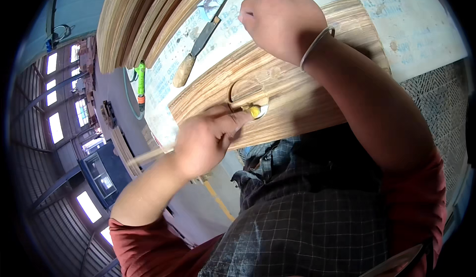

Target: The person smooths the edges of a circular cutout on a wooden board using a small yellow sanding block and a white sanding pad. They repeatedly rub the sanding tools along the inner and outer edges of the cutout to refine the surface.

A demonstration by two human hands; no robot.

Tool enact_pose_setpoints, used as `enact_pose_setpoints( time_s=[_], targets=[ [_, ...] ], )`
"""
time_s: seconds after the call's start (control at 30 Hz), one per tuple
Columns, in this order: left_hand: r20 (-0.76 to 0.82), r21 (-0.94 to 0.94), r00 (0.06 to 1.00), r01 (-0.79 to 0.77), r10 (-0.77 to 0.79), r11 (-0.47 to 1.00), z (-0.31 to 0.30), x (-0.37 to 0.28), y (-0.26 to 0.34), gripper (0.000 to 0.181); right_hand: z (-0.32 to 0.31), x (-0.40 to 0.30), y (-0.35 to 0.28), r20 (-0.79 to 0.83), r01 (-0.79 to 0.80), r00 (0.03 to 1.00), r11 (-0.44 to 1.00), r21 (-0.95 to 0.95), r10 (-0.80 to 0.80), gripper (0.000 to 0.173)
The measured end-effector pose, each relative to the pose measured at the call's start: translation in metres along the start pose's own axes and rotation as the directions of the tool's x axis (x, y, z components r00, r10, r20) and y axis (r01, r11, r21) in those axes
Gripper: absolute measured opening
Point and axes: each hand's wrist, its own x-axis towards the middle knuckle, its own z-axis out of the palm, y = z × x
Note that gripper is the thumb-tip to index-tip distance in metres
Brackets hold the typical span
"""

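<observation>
My left hand is curled low over a curved wood-grained panel, fingertips at a small yellow piece. A thin pale stick, blurred, sticks out behind that wrist in line with the yellow piece; the hand covers whatever lies between. Beside the fingertips, a rounded recess is cut in the panel, and a whitish patch shows at its near end. Above the panel's far side, my right hand is closed in a fist, a band round its wrist. No object shows in it, though its palm is hidden.
A wooden-handled knife or spatula lies on the stained, printed table covering. Stacked curved wooden pieces stand at the upper left. Near them is a green air blow gun with a hose. Patterned matting shows at the right.
</observation>
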Motion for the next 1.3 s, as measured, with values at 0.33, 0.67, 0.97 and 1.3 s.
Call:
enact_pose_setpoints(
  time_s=[0.33, 0.67, 0.97, 1.3],
  targets=[
    [0.245, 0.625, 0.910, -0.412, 0.335, 0.663, -0.044, 0.013, 0.001, 0.027, 0.007, 0.004, 0.002, -0.017, -0.030, 0.999, 0.999, -0.045, 0.030, 0.029],
    [0.517, -0.813, 0.698, 0.581, -0.494, -0.030, -0.002, 0.011, 0.030, 0.026, -0.002, 0.003, 0.001, 0.052, -0.034, 0.998, 0.999, -0.007, 0.034, 0.020],
    [0.332, 0.671, 0.929, -0.353, 0.161, 0.652, -0.060, 0.013, 0.008, 0.025, -0.004, 0.001, 0.005, -0.015, -0.025, 1.000, 1.000, -0.013, 0.024, 0.028],
    [0.075, -0.342, 0.997, 0.055, -0.031, 0.938, 0.000, 0.002, -0.008, 0.028, -0.003, 0.001, -0.002, 0.006, -0.008, 1.000, 1.000, -0.006, 0.008, 0.020]
  ],
)
